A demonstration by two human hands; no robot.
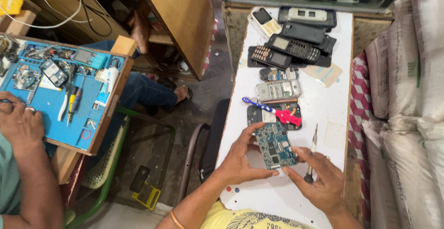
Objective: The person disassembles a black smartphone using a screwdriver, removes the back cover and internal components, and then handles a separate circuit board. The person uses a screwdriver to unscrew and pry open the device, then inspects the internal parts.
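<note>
left hand (238, 162), circuit board (275, 145) (near table edge (230, 118))

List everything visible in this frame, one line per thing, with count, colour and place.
circuit board: one, blue-green, held over the white table
screwdriver: one, dark handle, in the right hand
toothbrush: one, blue and white with a red end, across an opened phone
opened phone: one, dark, mid table
silver phone body: one, above the toothbrush
keypad phones: several, black and one white, far end
white table: one, centre
blue work mat: one, left bench, with tools and parts
co-worker's hand: one, on the mat
sacks: several, white, right
left hand: grips the board
right hand: holds board and screwdriver
</note>
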